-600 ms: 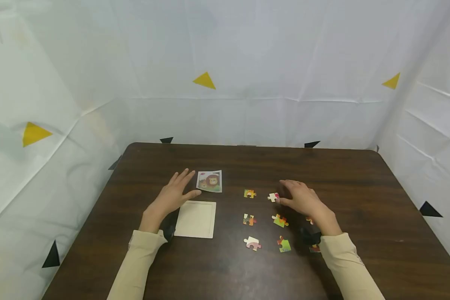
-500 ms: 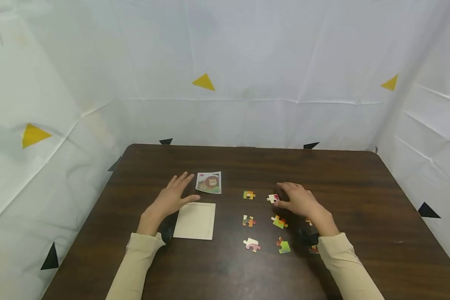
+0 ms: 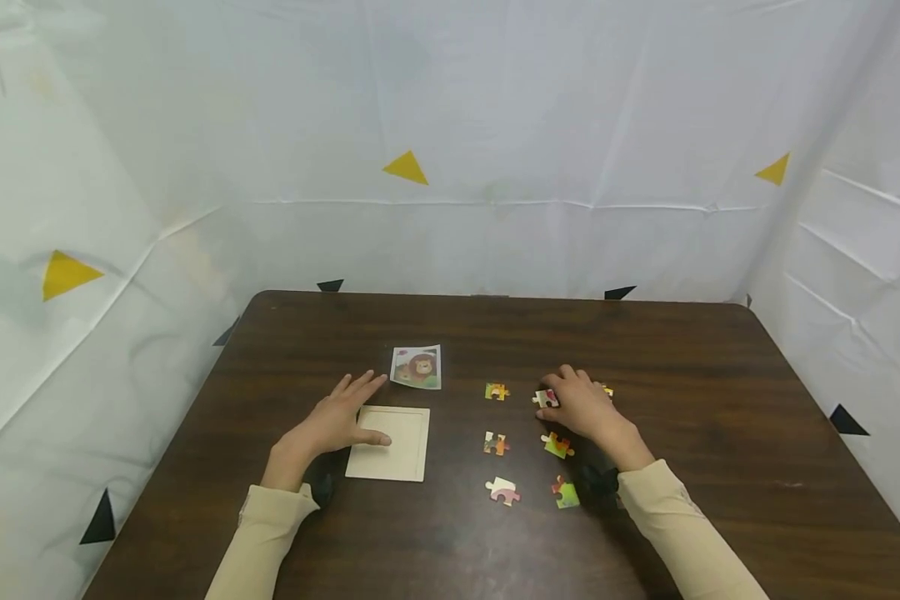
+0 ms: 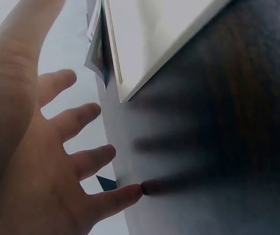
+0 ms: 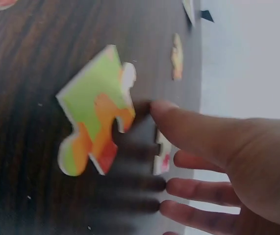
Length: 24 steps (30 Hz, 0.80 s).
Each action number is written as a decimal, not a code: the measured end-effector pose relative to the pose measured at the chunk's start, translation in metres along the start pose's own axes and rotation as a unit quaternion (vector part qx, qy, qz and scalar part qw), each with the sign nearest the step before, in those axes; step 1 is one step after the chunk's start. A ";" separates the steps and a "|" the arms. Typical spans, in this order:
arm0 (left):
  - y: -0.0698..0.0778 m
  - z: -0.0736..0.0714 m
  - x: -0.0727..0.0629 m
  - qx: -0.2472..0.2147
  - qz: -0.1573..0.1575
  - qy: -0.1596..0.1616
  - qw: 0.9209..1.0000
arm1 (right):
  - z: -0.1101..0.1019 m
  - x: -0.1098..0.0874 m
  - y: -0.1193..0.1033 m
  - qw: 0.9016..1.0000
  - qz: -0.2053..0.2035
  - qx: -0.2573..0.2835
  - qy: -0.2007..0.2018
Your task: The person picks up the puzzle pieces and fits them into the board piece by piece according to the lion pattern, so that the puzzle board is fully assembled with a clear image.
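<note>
Faint table (image 3: 465,550) glare (blurry wrist views).

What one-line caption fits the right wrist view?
Right hand beside a white-and-pink puzzle piece, with a green-and-orange piece in the foreground, on the table.

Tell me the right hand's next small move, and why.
Probably a gentle pinch: the right hand is poised at the white-and-pink puzzle piece, its thumb and fingers spread apart with that piece between them in the head view.
</note>
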State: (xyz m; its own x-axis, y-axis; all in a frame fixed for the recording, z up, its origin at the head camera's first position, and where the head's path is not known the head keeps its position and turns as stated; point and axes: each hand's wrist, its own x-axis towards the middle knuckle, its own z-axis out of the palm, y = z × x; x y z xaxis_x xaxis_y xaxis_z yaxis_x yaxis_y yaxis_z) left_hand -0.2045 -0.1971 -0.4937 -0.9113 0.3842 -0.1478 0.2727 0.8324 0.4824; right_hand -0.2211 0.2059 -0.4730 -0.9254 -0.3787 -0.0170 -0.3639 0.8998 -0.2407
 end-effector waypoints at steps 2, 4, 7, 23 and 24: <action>-0.001 0.001 -0.003 -0.004 0.008 -0.007 1.000 | 0.001 0.004 -0.001 1.000 -0.009 -0.002 0.013; 0.000 0.001 -0.005 -0.008 0.011 -0.017 1.000 | 0.002 0.006 -0.001 1.000 -0.018 -0.001 0.023; 0.001 0.001 -0.008 -0.017 0.013 -0.033 0.999 | 0.002 0.008 -0.001 0.999 -0.032 0.000 0.036; 0.008 0.006 -0.009 -0.045 0.034 -0.063 0.996 | 0.010 -0.006 0.009 0.994 -0.037 0.025 0.102; 0.008 0.006 -0.008 -0.046 0.039 -0.063 0.996 | 0.010 -0.008 0.010 0.993 -0.039 0.026 0.112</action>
State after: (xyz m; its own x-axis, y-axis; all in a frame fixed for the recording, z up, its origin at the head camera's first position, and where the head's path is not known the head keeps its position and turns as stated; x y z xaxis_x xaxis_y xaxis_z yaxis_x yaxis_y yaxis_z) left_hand -0.1929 -0.1914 -0.4941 -0.8406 0.4985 -0.2117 0.3061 0.7598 0.5736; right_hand -0.2162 0.2159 -0.4848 -0.8973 -0.3835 0.2188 -0.4345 0.8550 -0.2833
